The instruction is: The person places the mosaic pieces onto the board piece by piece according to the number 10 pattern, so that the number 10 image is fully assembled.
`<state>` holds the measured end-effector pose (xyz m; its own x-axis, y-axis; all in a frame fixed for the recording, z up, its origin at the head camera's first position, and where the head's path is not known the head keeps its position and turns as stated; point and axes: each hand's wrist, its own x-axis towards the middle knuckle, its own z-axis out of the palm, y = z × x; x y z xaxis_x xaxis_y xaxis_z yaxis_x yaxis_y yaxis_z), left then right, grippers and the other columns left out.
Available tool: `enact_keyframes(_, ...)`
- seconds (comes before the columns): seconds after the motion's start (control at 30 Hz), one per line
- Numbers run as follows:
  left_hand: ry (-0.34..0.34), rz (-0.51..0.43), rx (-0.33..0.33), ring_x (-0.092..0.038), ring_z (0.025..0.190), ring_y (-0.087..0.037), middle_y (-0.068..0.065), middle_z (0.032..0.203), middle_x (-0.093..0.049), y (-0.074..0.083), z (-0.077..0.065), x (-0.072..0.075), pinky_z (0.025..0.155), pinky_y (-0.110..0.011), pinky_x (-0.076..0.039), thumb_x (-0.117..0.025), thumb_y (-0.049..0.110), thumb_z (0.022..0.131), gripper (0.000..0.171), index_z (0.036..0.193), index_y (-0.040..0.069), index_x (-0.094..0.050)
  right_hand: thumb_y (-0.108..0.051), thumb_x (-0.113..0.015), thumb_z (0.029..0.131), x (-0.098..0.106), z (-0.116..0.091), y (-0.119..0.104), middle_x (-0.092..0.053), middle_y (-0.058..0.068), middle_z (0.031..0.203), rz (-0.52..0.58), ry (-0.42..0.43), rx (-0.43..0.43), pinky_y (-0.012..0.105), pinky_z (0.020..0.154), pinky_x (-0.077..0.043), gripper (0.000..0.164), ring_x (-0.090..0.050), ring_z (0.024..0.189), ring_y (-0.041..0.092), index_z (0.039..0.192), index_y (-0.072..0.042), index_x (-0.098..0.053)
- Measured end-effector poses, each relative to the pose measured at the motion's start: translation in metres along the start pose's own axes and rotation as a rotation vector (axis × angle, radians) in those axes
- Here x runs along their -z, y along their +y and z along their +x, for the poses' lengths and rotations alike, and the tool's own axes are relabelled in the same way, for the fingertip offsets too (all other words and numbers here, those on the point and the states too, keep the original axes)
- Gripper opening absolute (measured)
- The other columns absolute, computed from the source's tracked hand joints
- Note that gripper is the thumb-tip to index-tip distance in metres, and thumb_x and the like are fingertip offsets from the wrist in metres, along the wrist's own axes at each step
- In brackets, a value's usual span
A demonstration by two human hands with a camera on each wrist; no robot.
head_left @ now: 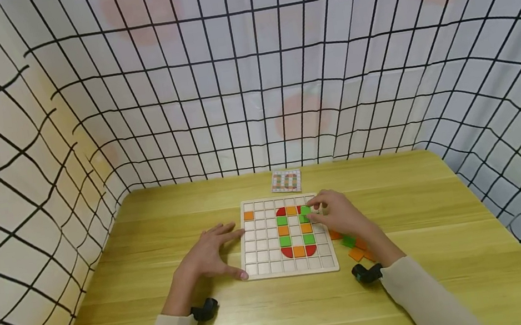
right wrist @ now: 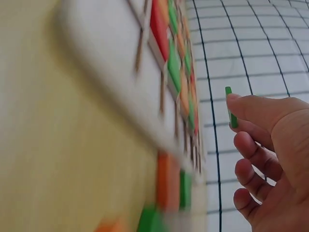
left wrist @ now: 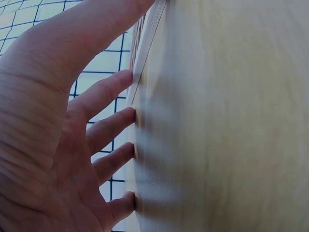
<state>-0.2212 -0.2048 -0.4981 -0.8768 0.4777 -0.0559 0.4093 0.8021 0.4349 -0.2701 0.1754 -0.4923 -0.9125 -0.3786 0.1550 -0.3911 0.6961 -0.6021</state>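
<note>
My right hand (head_left: 341,215) pinches a green square tile (right wrist: 234,121) between thumb and index finger, over the upper right of a white gridded board (head_left: 263,247). In the right wrist view the tile stands edge-on, its other fingers loosely bent. Below it on the board lies a ring of green squares, orange squares (head_left: 299,251) and red rounded corner pieces (head_left: 286,252). A lone orange tile (head_left: 248,216) sits in the upper left. My left hand (head_left: 205,254) rests at the board's left side, fingers spread, with the thumb and index fingertips right at its edge.
Loose orange tiles (head_left: 356,254) and a green tile (head_left: 348,241) lie right of the board, partly beneath the right forearm. A small patterned card (head_left: 286,181) lies behind the board. Black netting (head_left: 240,92) surrounds the wooden table (head_left: 283,316) at the back and sides.
</note>
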Motion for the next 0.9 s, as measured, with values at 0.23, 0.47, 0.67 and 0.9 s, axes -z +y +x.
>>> enact_keyframes(0.23, 0.003, 0.001, -0.002, -0.026, 0.156, -0.042, -0.008, 0.167, -0.036, 0.0, -0.001, 0.002, 0.122, -0.073, -0.018, -0.086, 0.075, 0.06, 0.109, 0.154, 0.031, -0.05, -0.028, -0.075, 0.096, -0.016, 0.027, -0.025, -0.066, 0.001, 0.104, 0.031, -0.03, 0.037, 0.035, 0.081, -0.052, 0.027, -0.057, 0.094, 0.022, 0.119, -0.013, -0.076)
enact_keyframes(0.47, 0.008, 0.0, -0.004, -0.026, 0.156, -0.042, -0.008, 0.167, -0.036, -0.001, -0.001, 0.002, 0.122, -0.073, -0.017, -0.086, 0.076, 0.06, 0.109, 0.153, 0.032, -0.051, -0.03, -0.078, 0.094, -0.037, 0.047, -0.042, -0.066, -0.002, 0.098, 0.051, -0.069, 0.031, 0.031, 0.072, -0.048, 0.03, -0.053, 0.084, 0.019, 0.12, -0.014, -0.076)
enact_keyframes(0.67, 0.002, 0.015, -0.006, -0.026, 0.156, -0.042, -0.007, 0.167, -0.036, -0.002, 0.001, 0.001, 0.122, -0.073, -0.018, -0.084, 0.079, 0.06, 0.11, 0.154, 0.033, -0.05, -0.028, -0.078, 0.094, -0.055, 0.06, -0.051, -0.064, -0.003, 0.093, 0.047, -0.094, 0.009, 0.03, 0.07, -0.048, 0.027, -0.054, 0.081, 0.017, 0.117, -0.013, -0.077)
enact_keyframes(0.9, -0.008, 0.023, -0.003, -0.026, 0.156, -0.042, -0.007, 0.168, -0.035, -0.002, 0.001, 0.002, 0.122, -0.072, -0.017, -0.084, 0.077, 0.061, 0.11, 0.154, 0.032, -0.049, -0.027, -0.078, 0.093, -0.066, 0.072, -0.055, -0.062, -0.002, 0.089, 0.076, -0.106, -0.024, 0.028, 0.065, -0.046, 0.026, -0.054, 0.076, 0.016, 0.116, -0.014, -0.077)
